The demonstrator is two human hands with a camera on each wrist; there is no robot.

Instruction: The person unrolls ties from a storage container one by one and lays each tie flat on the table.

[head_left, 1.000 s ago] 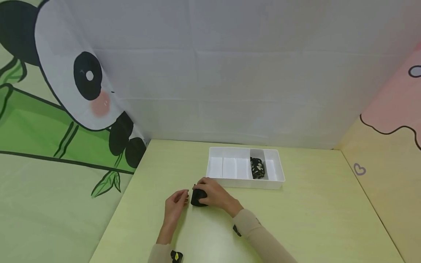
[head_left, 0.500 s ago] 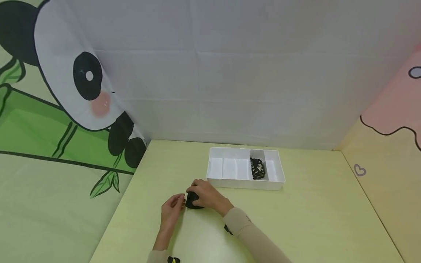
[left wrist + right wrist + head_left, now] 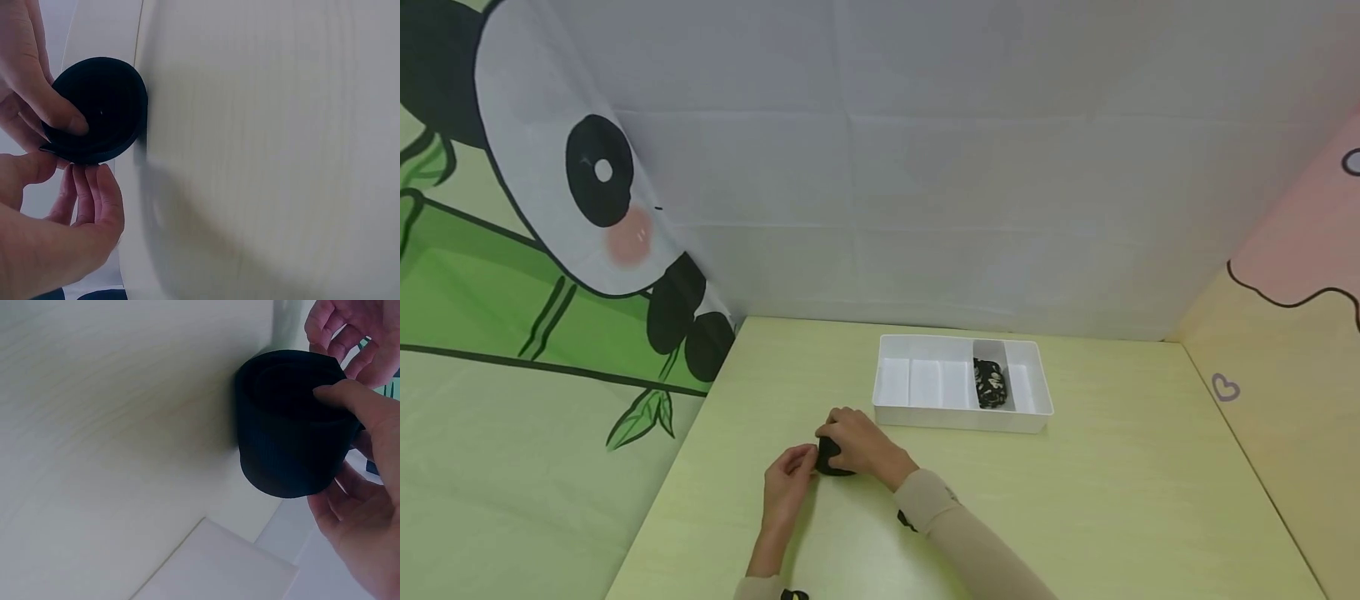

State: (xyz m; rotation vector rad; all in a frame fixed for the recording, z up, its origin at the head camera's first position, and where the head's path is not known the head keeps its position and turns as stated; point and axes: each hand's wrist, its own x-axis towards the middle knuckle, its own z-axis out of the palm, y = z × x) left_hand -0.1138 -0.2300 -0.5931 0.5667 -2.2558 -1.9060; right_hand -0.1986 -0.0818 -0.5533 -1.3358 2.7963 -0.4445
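A black strip of cloth, coiled into a tight roll, stands on its edge on the table; its spiral top shows in the left wrist view. My right hand grips the roll from the right, thumb pressed into the top of the coil and fingers round the far side. On its left, my left hand is curled with thumb and fingertips close together, seeming to pinch the strip's outer end. Several left fingertips touch the side of the roll. The left fingers' exact hold is partly hidden.
Behind the hands to the right stands a white divided tray. One of its compartments holds a black, pale-patterned cloth roll. A white wall closes the back of the pale table, with printed cloth panels at both sides.
Both hands and the black roll have shifted slightly left and toward me. The gap between the left hand and the roll has narrowed. The tray stays in place.
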